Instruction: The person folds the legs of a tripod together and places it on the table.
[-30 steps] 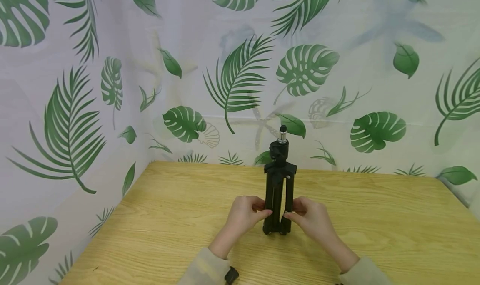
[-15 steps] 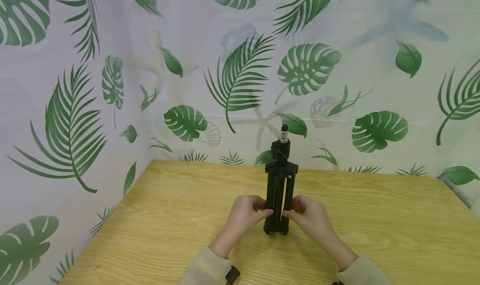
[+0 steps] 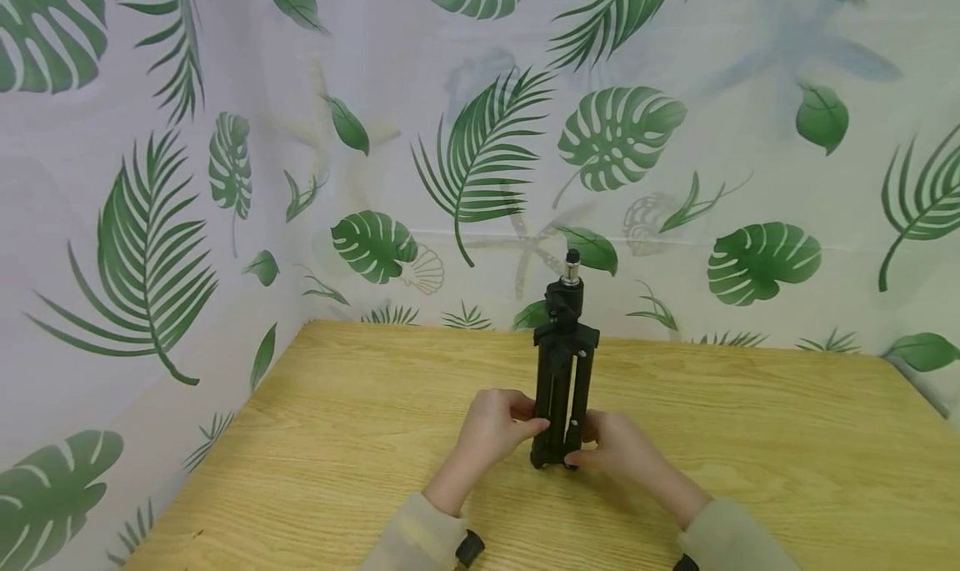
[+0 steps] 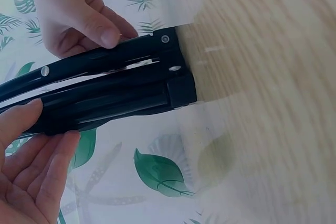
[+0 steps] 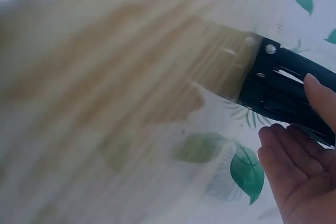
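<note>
A folded black light stand [image 3: 566, 338] with a silver spigot on top stands upright on the table, its legs drawn together. My left hand [image 3: 491, 429] pinches a leg on the left side, thumb in front and fingers behind. Low on the right side, my right hand [image 3: 622, 450] holds another leg close to its foot. In the left wrist view the stand's lower legs [image 4: 115, 95] show rivets and end in dark brackets. The right wrist view has my right thumb [image 5: 321, 98] against the leg, with the other fingers under it.
A light wood-grain table [image 3: 360, 404] reaches back to a white curtain [image 3: 480, 304] printed with green leaves, which also hangs along the left side. Black bands [image 3: 470, 548] sit at both sleeve cuffs.
My right hand has slid down the leg toward its foot. The left hand keeps its hold, and the stand stays upright in nearly the same place.
</note>
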The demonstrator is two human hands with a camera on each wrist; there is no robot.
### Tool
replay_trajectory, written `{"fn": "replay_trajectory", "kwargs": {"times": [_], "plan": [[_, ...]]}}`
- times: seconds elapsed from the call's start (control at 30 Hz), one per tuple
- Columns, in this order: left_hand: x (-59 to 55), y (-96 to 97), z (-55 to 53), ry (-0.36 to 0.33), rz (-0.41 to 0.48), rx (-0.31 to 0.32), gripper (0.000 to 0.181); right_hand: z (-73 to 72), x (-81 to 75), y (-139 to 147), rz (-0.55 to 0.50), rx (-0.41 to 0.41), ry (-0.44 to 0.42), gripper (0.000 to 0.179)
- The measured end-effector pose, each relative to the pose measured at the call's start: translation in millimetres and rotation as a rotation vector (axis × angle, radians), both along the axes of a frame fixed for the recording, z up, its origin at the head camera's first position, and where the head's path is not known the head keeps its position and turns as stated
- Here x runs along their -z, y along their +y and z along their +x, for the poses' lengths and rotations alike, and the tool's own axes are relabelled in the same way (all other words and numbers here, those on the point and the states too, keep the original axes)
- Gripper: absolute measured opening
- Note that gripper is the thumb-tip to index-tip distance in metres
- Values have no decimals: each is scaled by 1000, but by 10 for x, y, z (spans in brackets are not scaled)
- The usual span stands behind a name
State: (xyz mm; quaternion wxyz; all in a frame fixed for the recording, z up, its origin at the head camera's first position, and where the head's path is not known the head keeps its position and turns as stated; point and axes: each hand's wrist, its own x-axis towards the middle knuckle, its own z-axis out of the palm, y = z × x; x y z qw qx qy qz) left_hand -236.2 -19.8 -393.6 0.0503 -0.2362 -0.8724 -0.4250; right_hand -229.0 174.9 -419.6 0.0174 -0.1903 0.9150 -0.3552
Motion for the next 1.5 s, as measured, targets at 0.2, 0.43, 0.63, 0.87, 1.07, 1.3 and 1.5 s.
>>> {"fn": "replay_trajectory", "kwargs": {"times": [0.2,0.43,0.63,0.87,1.07,1.3,1.5], "plan": [[-12,5,13,10,-1,2,17,-3,8,-29,-7,8,-7,29],[-13,-36,-40,-73,2,48,25,-6,33,-46,19,38,31,24],[-290,-121,-116,-10,98,22,27,-9,60,-37,14,55,23,22],[-1075,-60,-165,243,349,29,19,-11,58,-31,35,72,30,21],[-1489,79,-181,301,287,77,22,-15,61,-26,34,66,35,21],[-1562,177,-223,245,245,98,21,-16,68,-52,25,43,42,21],[-1554,192,-238,229,279,112,17,-12,53,-72,16,68,27,21]]}}
